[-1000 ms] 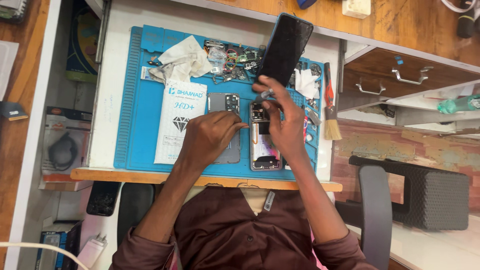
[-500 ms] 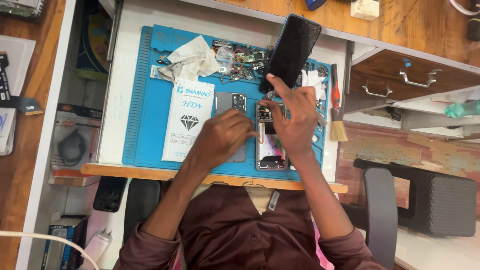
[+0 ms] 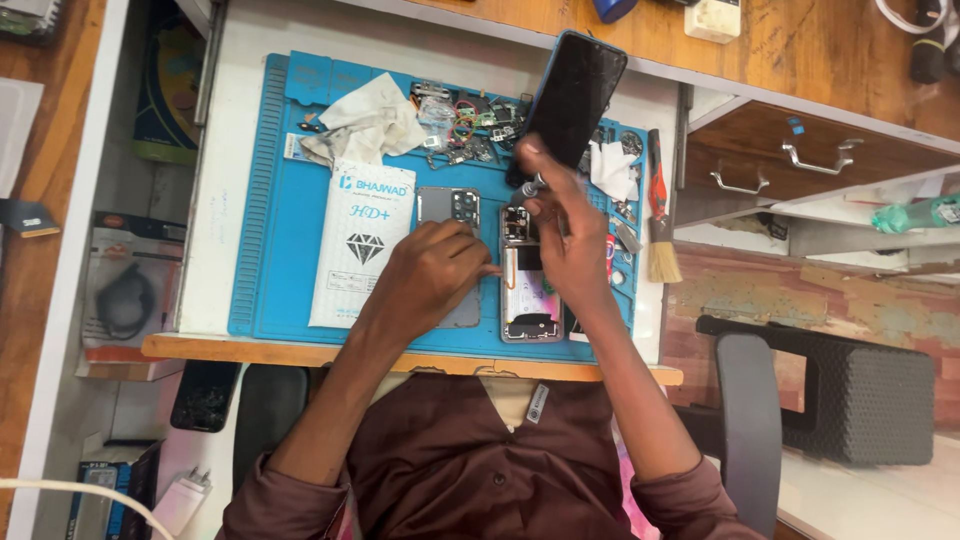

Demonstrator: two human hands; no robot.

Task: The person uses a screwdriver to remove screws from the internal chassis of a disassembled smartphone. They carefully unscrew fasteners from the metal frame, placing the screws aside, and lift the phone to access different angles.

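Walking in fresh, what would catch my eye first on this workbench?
Probably the bright blue mat covering the bench, with an opened phone lying on it under both hands. The right hand holds a small tool over it while the left hand steadies it. A black screen leans just behind.

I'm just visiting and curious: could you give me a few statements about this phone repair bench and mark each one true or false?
1. The opened phone lies on a blue mat. True.
2. The right hand holds a hammer. False: it holds a small slim tool over the opened phone.
3. A brush lies at the mat's right edge. True.
4. The left hand is lifted off the bench. False: it rests on the mat, over a grey back cover, fingertips at the phone's edge.
5. A white packet lies left of the left hand. True.
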